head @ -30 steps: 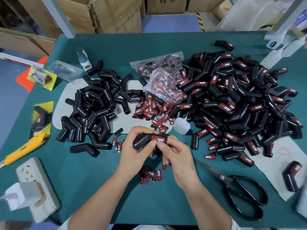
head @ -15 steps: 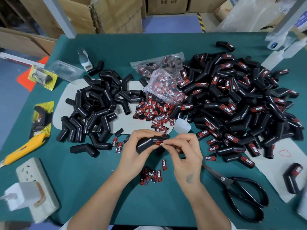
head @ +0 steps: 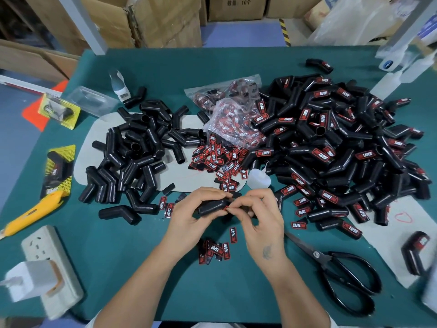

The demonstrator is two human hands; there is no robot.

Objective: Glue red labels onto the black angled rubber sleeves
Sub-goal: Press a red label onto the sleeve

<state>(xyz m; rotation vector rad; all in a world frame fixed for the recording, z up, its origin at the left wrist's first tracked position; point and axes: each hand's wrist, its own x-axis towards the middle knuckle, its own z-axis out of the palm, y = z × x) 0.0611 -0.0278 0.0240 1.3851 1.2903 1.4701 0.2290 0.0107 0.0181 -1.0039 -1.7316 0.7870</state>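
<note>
At the counter's (head: pixel 146 268) left edge lie a power strip (head: pixel 50 268) with a charger plugged in, and a yellow knife (head: pixel 30 213), both out of the work zone. Farther in, toward the counter's middle, a heap of bare sleeves (head: pixel 139 157) rests partly on a grey sheet (head: pixel 189 183); none there shows a label, so it reads as the stock yet to be done.

Near the front edge, at the middle, the left hand (head: pixel 189 218) grips one sleeve (head: pixel 211 207), fingers curled round it to steady it. The right hand (head: pixel 262 214) meets it at the sleeve's right end, its fingers pinched narrow on a sliver of red, probably a label being seated or pressed, though the label itself is mostly hidden. Both hands hold the work above the counter, likely so the sleeve can be turned freely.

Loose labels (head: pixel 217 162) spill from a clear bag (head: pixel 234 119) just behind the hands, and a few more (head: pixel 215 249) lie just in front of them, within easy reach. A small glue bottle (head: pixel 257 179) sits just behind the right hand, handy for the next dab.

Rightward, a big pile of labelled sleeves (head: pixel 335 147) fills the counter's right half; judged by size, most of the job is done. Scissors (head: pixel 338 273) lie near the front right corner.
</note>
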